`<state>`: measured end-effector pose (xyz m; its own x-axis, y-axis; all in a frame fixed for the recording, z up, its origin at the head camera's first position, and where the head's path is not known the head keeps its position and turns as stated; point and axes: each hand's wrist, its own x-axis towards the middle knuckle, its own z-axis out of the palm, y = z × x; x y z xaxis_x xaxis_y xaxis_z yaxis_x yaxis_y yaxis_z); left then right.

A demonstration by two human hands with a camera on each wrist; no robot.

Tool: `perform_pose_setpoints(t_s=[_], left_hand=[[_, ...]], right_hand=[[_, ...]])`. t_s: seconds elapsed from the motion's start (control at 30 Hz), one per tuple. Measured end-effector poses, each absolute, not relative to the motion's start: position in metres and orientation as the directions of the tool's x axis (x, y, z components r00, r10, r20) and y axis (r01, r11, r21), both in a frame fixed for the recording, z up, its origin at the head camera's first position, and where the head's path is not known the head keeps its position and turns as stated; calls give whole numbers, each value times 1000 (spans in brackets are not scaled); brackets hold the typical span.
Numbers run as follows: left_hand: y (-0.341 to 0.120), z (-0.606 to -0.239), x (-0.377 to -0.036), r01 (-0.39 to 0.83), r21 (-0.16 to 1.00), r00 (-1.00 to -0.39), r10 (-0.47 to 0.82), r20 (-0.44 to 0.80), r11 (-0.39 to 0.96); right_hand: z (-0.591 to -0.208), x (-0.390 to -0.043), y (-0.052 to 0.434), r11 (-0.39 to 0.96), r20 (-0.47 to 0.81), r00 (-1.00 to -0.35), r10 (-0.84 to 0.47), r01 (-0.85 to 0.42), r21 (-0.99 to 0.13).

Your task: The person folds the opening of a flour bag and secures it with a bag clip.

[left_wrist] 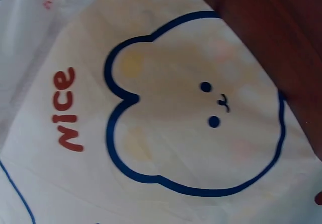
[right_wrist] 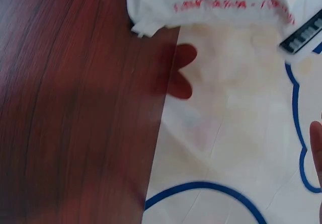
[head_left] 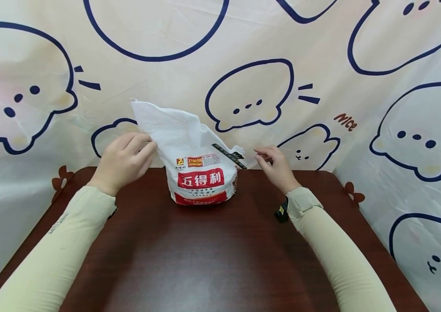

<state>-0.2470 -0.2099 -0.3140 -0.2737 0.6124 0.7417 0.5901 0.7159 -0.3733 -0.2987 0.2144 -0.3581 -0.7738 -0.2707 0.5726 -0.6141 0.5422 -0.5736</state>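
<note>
A white flour bag (head_left: 200, 177) with red printed panels stands on the dark brown table (head_left: 204, 251) in the head view. Its loose top rises toward the upper left. My left hand (head_left: 124, 160) is at the bag's left edge, its curled fingers gripping the cloth there; the fingertips are partly hidden. To the right of the bag, my right hand (head_left: 276, 167) hangs apart from it with loosely bent fingers. Part of the bag (left_wrist: 25, 27) shows at the left wrist view's upper left. In the right wrist view, the bag (right_wrist: 216, 5) lies along the top and a finger (right_wrist: 317, 148) shows at the right edge.
A cream cloth backdrop (head_left: 181, 82) with blue cartoon outlines hangs behind the table and along both sides. A black strip with pale lettering (head_left: 229, 156) lies across the bag's upper right. A dark wrist device (head_left: 282, 212) sits under the right cuff.
</note>
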Motion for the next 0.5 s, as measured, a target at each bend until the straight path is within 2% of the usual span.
perform_pose_setpoints(t_s=[0.2, 0.5], left_hand=[[-220, -325, -248, 554, -350, -360, 596, 717, 756], [-224, -341, -253, 528, -323, -334, 542, 771, 785]], right_hand=[[-367, -303, 232, 603, 529, -809, -254, -561, -567], [-383, -306, 258, 680, 427, -879, -211, -446, -582]])
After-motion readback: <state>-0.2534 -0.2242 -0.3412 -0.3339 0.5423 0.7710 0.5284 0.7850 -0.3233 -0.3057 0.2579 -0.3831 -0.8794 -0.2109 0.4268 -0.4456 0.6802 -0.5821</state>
